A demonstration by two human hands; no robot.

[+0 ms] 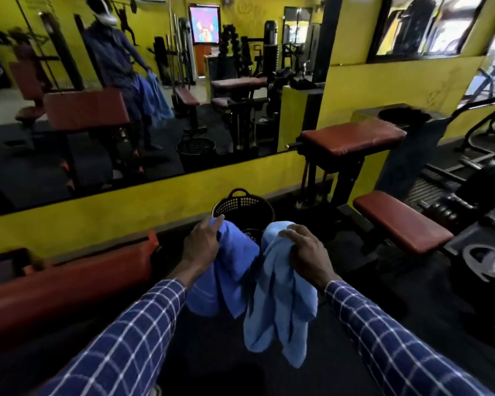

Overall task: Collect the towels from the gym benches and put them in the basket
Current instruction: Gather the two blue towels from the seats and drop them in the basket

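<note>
Your left hand (202, 244) grips the darker towel (235, 264), right hand (306, 252) the lighter towel (280, 295); basket (242, 205) just beyond both, left nearer.

The darker blue towel (235, 261) and lighter blue towel (280, 295) are soft matt cloth. The basket (246, 202) is black perforated plastic. Right of it, the bench pad (400, 221) is smooth, slightly glossy upholstery.

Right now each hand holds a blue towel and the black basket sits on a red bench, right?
No: the head view shows the black basket on the floor, not on a bench. The left hand holds the darker towel, the right hand the lighter towel.
</note>
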